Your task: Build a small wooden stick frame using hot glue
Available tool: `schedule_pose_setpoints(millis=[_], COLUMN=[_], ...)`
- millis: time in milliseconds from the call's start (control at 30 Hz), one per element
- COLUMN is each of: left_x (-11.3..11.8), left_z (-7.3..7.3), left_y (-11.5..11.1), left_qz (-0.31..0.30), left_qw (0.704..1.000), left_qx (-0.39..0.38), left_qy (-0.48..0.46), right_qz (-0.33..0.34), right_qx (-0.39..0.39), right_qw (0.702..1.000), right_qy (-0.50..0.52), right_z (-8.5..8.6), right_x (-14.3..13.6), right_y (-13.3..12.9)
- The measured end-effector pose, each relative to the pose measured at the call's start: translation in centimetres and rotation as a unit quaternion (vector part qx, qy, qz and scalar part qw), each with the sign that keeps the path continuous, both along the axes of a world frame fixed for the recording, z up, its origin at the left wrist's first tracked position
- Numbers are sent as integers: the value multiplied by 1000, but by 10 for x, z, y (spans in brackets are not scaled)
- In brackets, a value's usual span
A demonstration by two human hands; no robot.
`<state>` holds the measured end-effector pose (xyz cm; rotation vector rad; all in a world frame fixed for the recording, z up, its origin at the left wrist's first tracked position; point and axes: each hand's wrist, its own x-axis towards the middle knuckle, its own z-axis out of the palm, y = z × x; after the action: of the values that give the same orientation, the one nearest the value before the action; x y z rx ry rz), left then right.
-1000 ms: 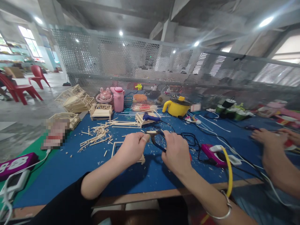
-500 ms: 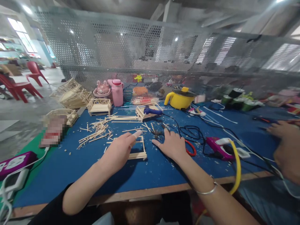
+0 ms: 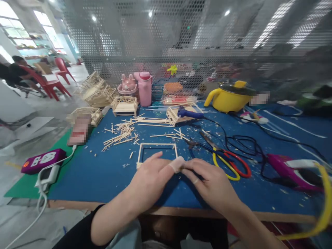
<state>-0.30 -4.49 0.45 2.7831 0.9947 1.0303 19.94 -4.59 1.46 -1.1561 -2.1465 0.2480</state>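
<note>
A small rectangular frame of wooden sticks lies on the blue table in front of me. My left hand is over its near side, thumb and forefinger closed at its right corner, a white wrap on one fingertip. Fingertips of my right hand are pinched together and meet the left ones there; whatever they hold is too small to make out. Beyond the right hand lie scissors with yellow and red handles and dark pliers.
Loose sticks are scattered at left centre. A blue glue gun rests on a wooden piece. Behind stand a yellow pot and a pink bottle. A purple power strip and cables lie right.
My right hand has left the tools and come to my left hand, its fingers now pinched. The scissors show more fully. The view has shifted left, and the other person's hand is out of view.
</note>
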Motion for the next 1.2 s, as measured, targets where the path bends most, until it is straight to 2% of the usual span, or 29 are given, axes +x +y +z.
schedule_pose_setpoints(millis=[67,100,133,200,267,367,433,700,933,1200], left_x=[-13,-21,-30,-45,-55,-57,-54,-48,-46,-45], left_z=[-1,-3,-7,-17,-29,-39,-40,-36,-39,-38], left_y=[-11,-15,-19,-24,-24,-20,-17,-10,-11,-11], left_qz=[6,35,98,248,296,256,230,249,260,257], left_qw=[1000,998,990,949,919,913,918,927,894,924], left_qx=[-13,-25,-39,-89,-159,-239,-257,-217,-271,-218], left_qy=[-8,-37,-94,-176,-208,-208,-197,-176,-244,-182], right_qz=[-22,-33,-41,-50,-55,-56,-51,-28,-55,-18], right_qx=[-2,-8,-15,-32,-45,-56,-62,-95,-86,-93], right_qw=[1000,999,999,998,997,996,996,994,995,995], right_qy=[-10,-17,-23,-31,-31,-32,-36,-42,-23,-37], right_z=[-2,-3,-4,-5,-7,-8,-8,-9,-10,-11], right_x=[3,4,5,4,2,-3,-5,-10,-8,-9], right_y=[5,7,9,13,16,18,20,24,22,22])
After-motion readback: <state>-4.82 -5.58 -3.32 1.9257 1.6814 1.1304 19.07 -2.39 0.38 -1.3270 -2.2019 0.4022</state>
